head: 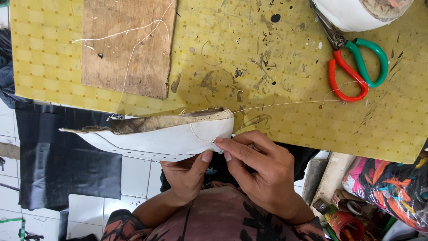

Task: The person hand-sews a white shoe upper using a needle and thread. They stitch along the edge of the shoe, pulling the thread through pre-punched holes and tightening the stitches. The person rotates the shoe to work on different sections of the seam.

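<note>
Both hands sit closest to me. Biggest is the yellow worktop (267, 58), with a wooden board (129, 44) and scissors (356, 67) lying on it. At its near edge, my left hand (185, 176) and right hand (263, 169) each pinch the white shoe piece (165, 138), thin thread (290, 104) trailing off.

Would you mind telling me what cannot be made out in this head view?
- Needle: none visible; the right hand fingertips cover the spot on the white shoe upper.
- Left hand: fingers hidden behind the upper.
- White object above the scissors: cut off by the top edge.
- Thread: its end is too thin to trace.
</note>
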